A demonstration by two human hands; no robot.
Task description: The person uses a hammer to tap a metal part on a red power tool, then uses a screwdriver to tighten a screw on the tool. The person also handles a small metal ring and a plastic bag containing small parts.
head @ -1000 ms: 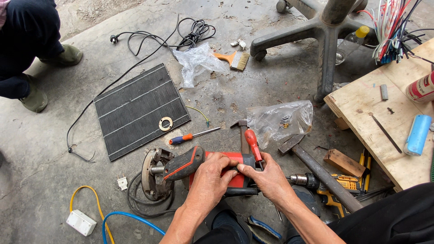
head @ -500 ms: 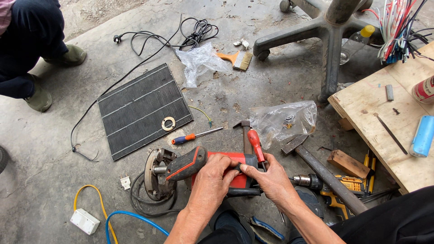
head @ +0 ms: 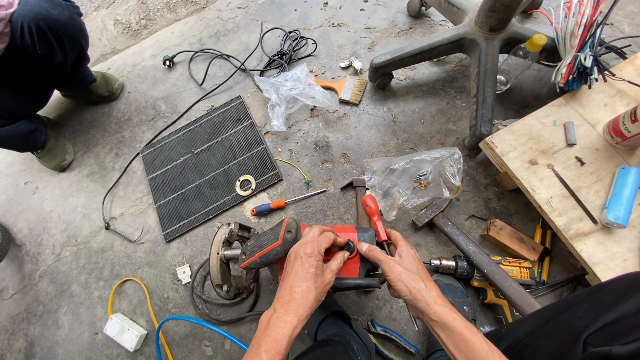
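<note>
A red and grey circular saw [head: 280,250] lies on the concrete floor in front of me, its round blade housing [head: 228,260] to the left. My left hand [head: 308,267] grips the red motor body. My right hand [head: 399,267] rests on the saw's right end and holds a red-handled screwdriver [head: 373,217] whose handle sticks up. The tip of that tool is hidden behind my fingers.
A black ribbed panel [head: 207,163] with a small ring [head: 245,185] lies to the left, a second screwdriver [head: 283,202] beside it. A hammer [head: 360,197], plastic bags [head: 417,177], a drill [head: 493,270], a brush [head: 347,87], a chair base [head: 480,47], a wooden board [head: 560,180] and another person's legs [head: 40,73] surround me.
The camera view has shifted slightly. My hands stay on the saw, with only small finger movement at its right end.
</note>
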